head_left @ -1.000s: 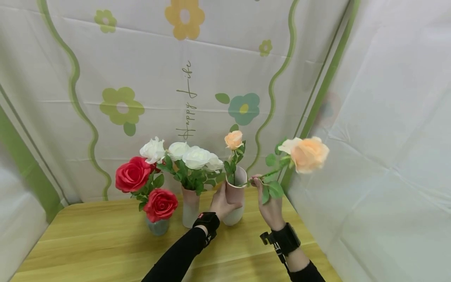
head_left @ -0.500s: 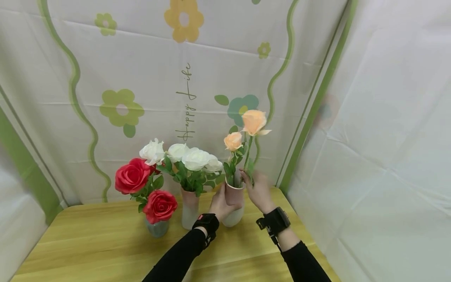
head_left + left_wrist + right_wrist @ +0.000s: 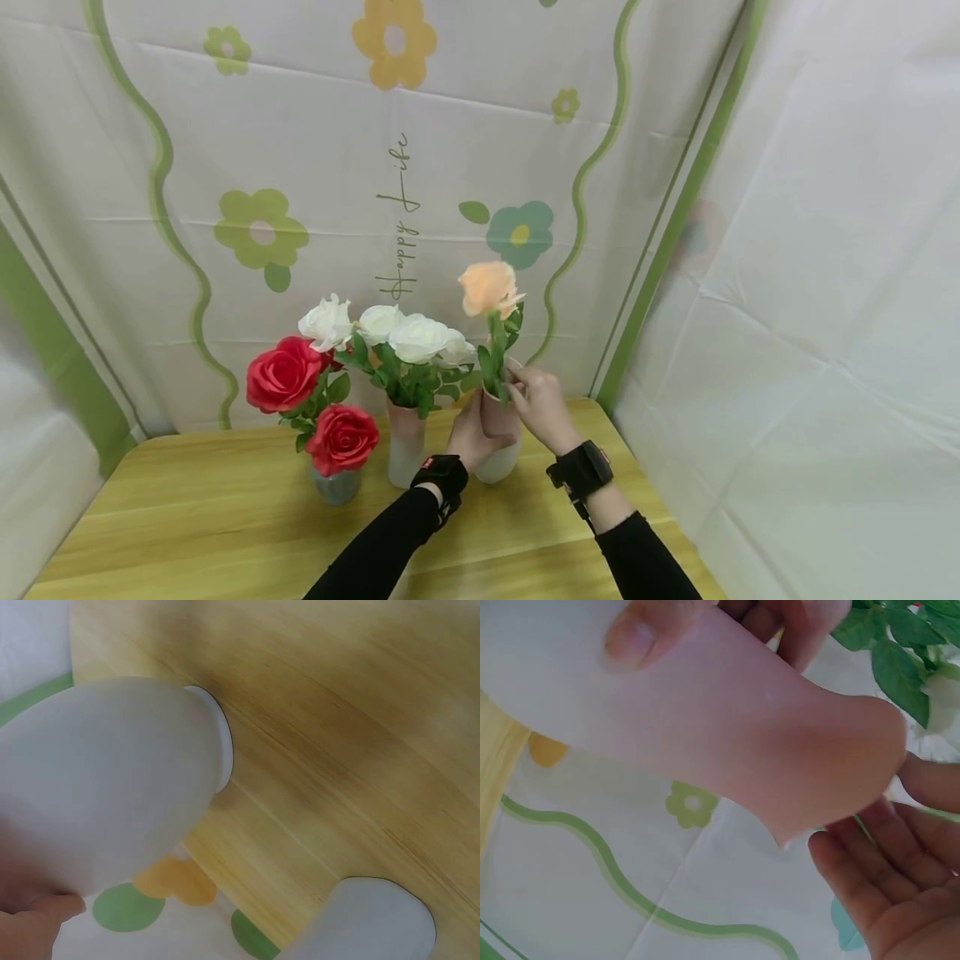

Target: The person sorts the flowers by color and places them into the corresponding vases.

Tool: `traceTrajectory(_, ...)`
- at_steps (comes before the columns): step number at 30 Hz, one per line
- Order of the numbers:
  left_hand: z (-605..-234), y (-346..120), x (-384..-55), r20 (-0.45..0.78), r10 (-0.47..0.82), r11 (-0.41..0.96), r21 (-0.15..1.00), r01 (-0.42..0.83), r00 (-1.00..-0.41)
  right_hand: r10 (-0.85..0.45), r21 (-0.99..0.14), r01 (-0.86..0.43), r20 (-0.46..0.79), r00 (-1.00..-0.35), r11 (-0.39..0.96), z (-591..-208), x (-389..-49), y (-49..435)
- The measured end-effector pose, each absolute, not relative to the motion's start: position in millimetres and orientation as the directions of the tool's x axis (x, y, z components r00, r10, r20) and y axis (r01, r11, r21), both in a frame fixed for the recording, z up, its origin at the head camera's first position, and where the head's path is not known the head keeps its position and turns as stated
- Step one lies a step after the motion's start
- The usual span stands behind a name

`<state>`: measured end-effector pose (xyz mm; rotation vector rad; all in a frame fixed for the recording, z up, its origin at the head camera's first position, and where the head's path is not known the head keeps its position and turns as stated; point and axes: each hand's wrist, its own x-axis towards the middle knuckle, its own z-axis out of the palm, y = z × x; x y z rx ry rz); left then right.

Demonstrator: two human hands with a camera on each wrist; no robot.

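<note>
My left hand (image 3: 471,433) grips the side of a pink-and-white vase (image 3: 498,465), its thumb across the front. At the vase's mouth, my right hand (image 3: 545,406) pinches the stem of a large peach rose (image 3: 487,287). That bloom stands above the vase and hides the smaller peach rose behind it. The right wrist view shows the vase's pink rim (image 3: 840,750) close to the right fingers, with bits of green stem between them; the stem's lower end is hidden. In the left wrist view, the vase's pale lower body (image 3: 120,772) tapers to its foot on the table.
Left of the held vase stands another pink-and-white vase (image 3: 406,450) with several white roses (image 3: 418,337). Farther left is a grey vase (image 3: 335,486) with red roses (image 3: 342,437). A printed curtain (image 3: 322,150) hangs behind the wooden table (image 3: 225,517).
My right hand has brought the large peach rose from the right, turned it upright, and lowered its stem into the vase mouth. The left hand has kept its hold.
</note>
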<state>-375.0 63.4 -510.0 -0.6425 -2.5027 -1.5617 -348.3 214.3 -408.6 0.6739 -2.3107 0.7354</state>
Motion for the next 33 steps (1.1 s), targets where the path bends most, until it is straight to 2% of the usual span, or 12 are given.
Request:
traceTrajectory(8, -510, 64, -377, 0.364, 0.275, 0.310, 0.842, 0.441, -0.890, -0.176, -0.313, -0.614, 0.777, -0.604, 0.725, -415, -331, 222)
traceTrajectory(16, -510, 64, -374, 0.367, 0.277, 0.279, 0.854, 0.440, -0.888, -0.145, -0.339, -0.593, 0.771, -0.620, 0.731, -429, -314, 227)
traceTrajectory(19, -508, 65, -370, 0.408, 0.273, 0.289, 0.829, 0.479, -0.871, -0.150, -0.329, -0.609, 0.785, -0.601, 0.722, -432, -306, 229)
traceTrajectory(25, -502, 61, -341, 0.465, 0.314, 0.422, 0.713, 0.560, -0.828, -0.137, -0.316, -0.618, 0.809, -0.572, 0.720, -435, -290, 235)
traceTrajectory(33, -496, 17, -289, 0.303, 0.457, 0.519, 0.673, 0.527, -0.836, -0.149, -0.306, -0.601, 0.794, -0.589, 0.738, -444, -274, 243)
